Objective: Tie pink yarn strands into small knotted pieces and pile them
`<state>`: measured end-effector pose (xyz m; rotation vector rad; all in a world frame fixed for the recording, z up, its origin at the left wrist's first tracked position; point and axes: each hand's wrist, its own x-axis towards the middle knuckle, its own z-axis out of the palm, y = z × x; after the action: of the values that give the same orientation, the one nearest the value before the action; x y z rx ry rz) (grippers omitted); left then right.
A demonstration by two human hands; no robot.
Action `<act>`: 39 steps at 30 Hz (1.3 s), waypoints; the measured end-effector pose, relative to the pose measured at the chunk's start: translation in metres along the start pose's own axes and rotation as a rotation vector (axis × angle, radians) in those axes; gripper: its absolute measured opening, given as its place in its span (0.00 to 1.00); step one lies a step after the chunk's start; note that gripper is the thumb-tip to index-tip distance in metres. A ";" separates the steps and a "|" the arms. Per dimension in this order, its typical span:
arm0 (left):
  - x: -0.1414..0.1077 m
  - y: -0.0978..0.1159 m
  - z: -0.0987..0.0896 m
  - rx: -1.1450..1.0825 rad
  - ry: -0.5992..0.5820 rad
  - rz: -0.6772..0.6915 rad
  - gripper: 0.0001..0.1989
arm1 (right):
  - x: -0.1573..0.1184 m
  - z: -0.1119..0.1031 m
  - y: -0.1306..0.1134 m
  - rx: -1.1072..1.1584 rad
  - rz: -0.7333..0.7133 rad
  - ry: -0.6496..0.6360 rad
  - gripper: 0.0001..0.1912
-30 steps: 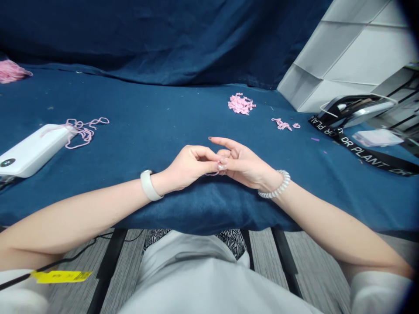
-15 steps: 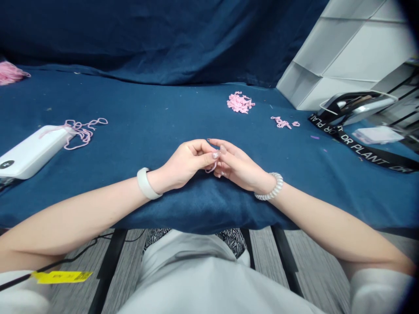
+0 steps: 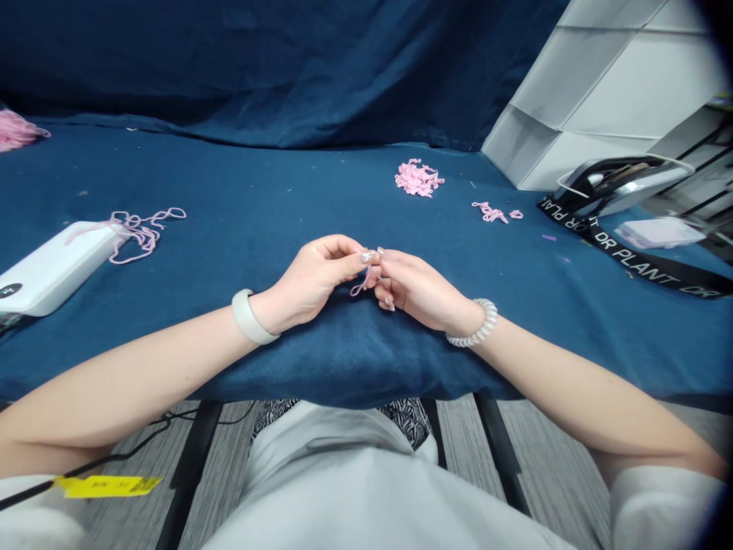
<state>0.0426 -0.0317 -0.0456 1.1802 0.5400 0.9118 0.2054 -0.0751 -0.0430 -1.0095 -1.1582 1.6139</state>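
Observation:
A short loop of pink yarn hangs between my two hands, just above the front of the blue-covered table. My left hand pinches the yarn between thumb and forefinger. Against those fingertips, my right hand is closed on the same strand, its lower fingers curled in. Part of the yarn is hidden by the fingers. Farther back lies a heap of small pink yarn pieces, and a few looser pieces lie to its right.
At the left, loose pink strands trail from a white power bank. A pink yarn bundle sits at the far left. On the right are a black lettered strap, a dark pouch, a clear case and white boxes.
My left hand has shifted slightly up and left. The yarn loop below the fingertips shows more now. Both hands still meet at the fingertips.

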 end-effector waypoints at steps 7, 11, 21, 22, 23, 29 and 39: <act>0.000 0.003 0.001 0.045 0.038 0.005 0.09 | 0.001 -0.001 0.004 -0.138 -0.055 -0.010 0.20; 0.000 0.006 0.002 0.041 0.039 -0.033 0.11 | 0.001 0.001 0.008 -0.101 -0.069 -0.085 0.18; 0.004 0.002 -0.001 -0.087 0.090 -0.039 0.14 | -0.001 0.004 0.005 -0.141 -0.057 -0.109 0.18; 0.004 0.002 -0.001 -0.120 0.062 -0.047 0.14 | -0.001 0.003 0.005 -0.158 -0.065 -0.118 0.18; 0.003 0.002 -0.001 -0.147 0.035 -0.056 0.14 | -0.001 0.003 0.005 -0.180 -0.078 -0.132 0.18; 0.002 0.009 0.001 -0.228 -0.013 -0.059 0.14 | -0.003 0.000 0.003 -0.356 -0.154 -0.127 0.18; -0.002 0.017 0.005 -0.286 -0.068 -0.051 0.17 | -0.005 -0.007 -0.006 -0.488 -0.234 -0.051 0.11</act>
<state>0.0398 -0.0340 -0.0285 0.9307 0.3692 0.8698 0.2149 -0.0769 -0.0379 -1.0866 -1.6883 1.2018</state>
